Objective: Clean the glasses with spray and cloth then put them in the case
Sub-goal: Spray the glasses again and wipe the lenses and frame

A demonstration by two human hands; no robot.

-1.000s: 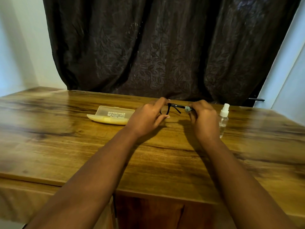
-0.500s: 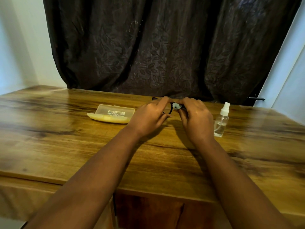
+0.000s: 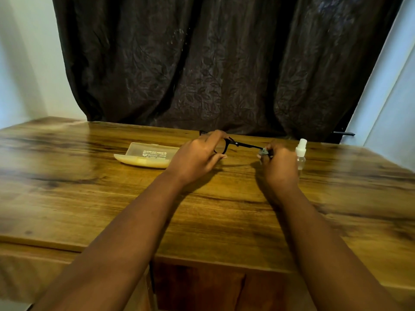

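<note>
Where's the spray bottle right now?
The spray bottle stands upright on the table, far right in the head view, just beyond the right hand.

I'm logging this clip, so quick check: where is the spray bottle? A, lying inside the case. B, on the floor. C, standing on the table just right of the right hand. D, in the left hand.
C: the bottle stands upright on the table, just right of the right hand, which pinches a cloth on the glasses.
</note>
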